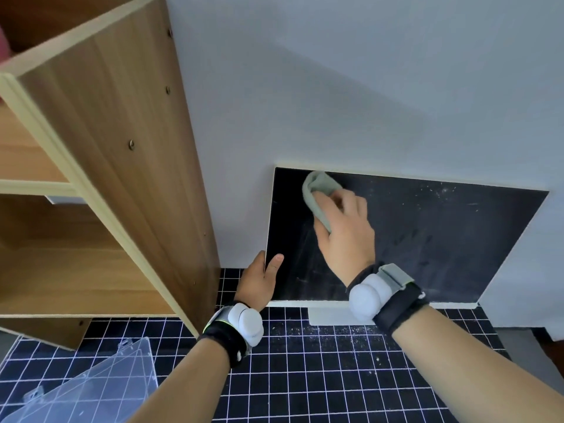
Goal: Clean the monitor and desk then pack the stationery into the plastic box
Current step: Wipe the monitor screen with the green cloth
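Our left hand (259,282) grips the monitor (427,239) by its left edge while our right hand (345,233) presses the cloth (320,190) at the upper left, and dusty screen stretches rightward.

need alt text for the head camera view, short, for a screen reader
A person's right hand presses a grey-green cloth against the upper left of a dusty black monitor, while the left hand grips the screen's lower left edge. White specks dot the black grid desk mat; a clear plastic box lies lower left.
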Action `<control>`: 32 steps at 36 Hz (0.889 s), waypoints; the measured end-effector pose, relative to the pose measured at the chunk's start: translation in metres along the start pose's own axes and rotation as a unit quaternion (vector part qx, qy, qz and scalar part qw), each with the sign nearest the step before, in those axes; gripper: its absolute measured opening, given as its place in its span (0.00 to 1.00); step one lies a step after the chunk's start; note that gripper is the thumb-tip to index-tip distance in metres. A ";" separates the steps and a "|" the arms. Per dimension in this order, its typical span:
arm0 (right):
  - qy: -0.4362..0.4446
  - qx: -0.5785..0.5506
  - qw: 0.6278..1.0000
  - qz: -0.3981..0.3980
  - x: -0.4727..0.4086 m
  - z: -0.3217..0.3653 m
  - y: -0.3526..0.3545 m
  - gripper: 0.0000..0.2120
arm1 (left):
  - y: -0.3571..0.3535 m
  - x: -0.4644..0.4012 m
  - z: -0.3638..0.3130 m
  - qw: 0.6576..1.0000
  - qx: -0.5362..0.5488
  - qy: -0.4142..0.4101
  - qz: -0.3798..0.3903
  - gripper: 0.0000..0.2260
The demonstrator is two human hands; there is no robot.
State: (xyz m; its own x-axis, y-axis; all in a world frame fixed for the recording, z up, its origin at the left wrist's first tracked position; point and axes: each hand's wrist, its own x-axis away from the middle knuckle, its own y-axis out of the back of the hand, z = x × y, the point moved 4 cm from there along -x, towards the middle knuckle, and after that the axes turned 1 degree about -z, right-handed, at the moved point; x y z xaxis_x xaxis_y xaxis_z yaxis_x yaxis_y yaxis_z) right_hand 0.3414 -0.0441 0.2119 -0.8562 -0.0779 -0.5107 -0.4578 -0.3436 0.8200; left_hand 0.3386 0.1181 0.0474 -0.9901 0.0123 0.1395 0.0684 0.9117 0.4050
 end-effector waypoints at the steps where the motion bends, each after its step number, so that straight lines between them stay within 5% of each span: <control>1: 0.017 0.008 1.000 0.010 0.004 0.000 -0.004 0.22 | -0.001 0.000 0.000 1.000 -0.001 -0.001 -0.001 0.38; 10: 0.132 0.063 0.986 0.079 0.028 0.003 -0.027 0.29 | 0.000 0.001 -0.002 1.000 0.008 -0.001 0.001 0.34; 14: 0.108 0.076 0.990 0.053 0.003 0.012 -0.013 0.30 | -0.001 0.000 -0.001 1.000 0.003 0.009 -0.002 0.40; 23: 0.089 0.074 0.993 0.001 -0.031 0.035 0.000 0.31 | 0.000 0.002 -0.002 1.000 0.006 0.015 0.012 0.34; 32: 0.150 0.123 0.976 0.102 0.022 0.029 -0.038 0.30 | -0.002 -0.001 0.001 1.000 -0.001 0.004 0.011 0.27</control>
State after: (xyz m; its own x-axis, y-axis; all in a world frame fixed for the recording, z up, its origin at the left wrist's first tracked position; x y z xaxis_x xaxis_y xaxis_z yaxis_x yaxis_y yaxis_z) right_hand 0.3326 -0.0055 0.1767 -0.8442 -0.4037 -0.3525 -0.3603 -0.0595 0.9310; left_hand 0.3397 0.1167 0.0450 -0.9873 0.0291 0.1561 0.0906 0.9104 0.4038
